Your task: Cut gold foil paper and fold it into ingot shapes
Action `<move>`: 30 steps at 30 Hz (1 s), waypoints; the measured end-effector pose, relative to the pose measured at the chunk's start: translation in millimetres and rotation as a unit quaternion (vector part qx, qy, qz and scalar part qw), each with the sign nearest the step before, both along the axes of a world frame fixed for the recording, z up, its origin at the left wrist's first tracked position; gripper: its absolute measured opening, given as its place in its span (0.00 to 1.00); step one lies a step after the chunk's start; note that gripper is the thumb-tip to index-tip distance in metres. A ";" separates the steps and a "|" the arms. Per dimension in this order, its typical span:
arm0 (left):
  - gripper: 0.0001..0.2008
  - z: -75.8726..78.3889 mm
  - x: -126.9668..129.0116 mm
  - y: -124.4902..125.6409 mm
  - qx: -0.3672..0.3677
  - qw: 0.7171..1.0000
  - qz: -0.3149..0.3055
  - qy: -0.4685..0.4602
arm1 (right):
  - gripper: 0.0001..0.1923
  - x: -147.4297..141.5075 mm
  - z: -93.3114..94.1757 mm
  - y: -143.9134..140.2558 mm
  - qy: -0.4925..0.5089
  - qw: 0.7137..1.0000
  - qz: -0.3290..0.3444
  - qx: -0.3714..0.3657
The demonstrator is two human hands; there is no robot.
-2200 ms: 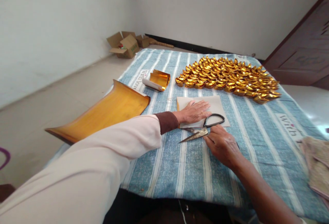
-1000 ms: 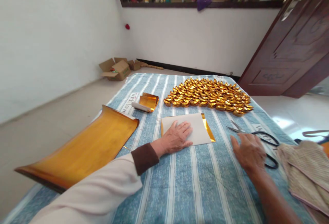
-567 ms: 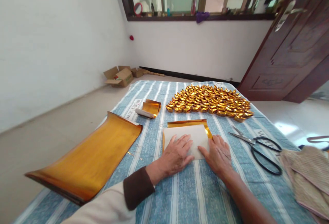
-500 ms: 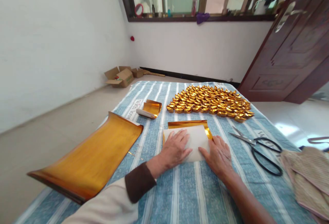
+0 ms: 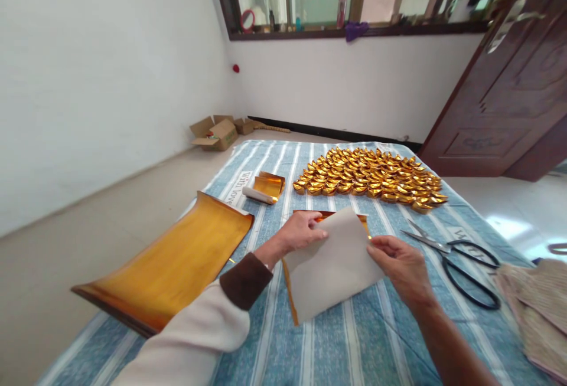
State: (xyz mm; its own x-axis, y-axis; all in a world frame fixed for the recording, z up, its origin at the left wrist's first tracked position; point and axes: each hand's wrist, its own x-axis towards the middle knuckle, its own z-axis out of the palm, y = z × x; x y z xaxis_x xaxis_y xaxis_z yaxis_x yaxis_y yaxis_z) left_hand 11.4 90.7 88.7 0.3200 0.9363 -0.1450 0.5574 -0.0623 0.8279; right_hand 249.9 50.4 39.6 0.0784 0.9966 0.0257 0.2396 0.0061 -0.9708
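A sheet of gold foil paper, white side up, lies tilted in front of me with a gold edge showing at its lower left. My right hand pinches its right corner between thumb and fingers. At the upper left of the sheet, my left hand is closed, with its thumb over the white side; its fingertips are partly hidden. Behind the white sheet, a strip of gold paper shows. To the right lie black-handled scissors with parted blades.
A large gold sheet curls at the table's left. Beyond it is a small gold roll. Many folded gold paper ingots stand in rows at the back. A beige cloth lies at the right on the striped tablecloth.
The white-backed sheet has turned and now extends farther towards me. My hands have gone from lying flat on it to gripping near its edges, the right one moving right.
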 end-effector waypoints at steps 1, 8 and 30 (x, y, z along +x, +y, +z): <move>0.16 5.1 -2.0 -1.3 -0.037 0.998 0.005 -0.045 | 0.18 2.1 3.9 -0.4 0.024 1.000 -0.019 -0.003; 0.09 23.4 -3.7 -14.0 -0.055 0.972 0.084 -0.214 | 0.24 4.6 17.4 -10.3 0.316 0.948 0.026 -0.026; 0.28 -32.2 -9.1 37.5 0.212 0.910 0.035 0.354 | 0.15 60.0 -1.4 -1.2 0.285 0.951 -0.035 -0.119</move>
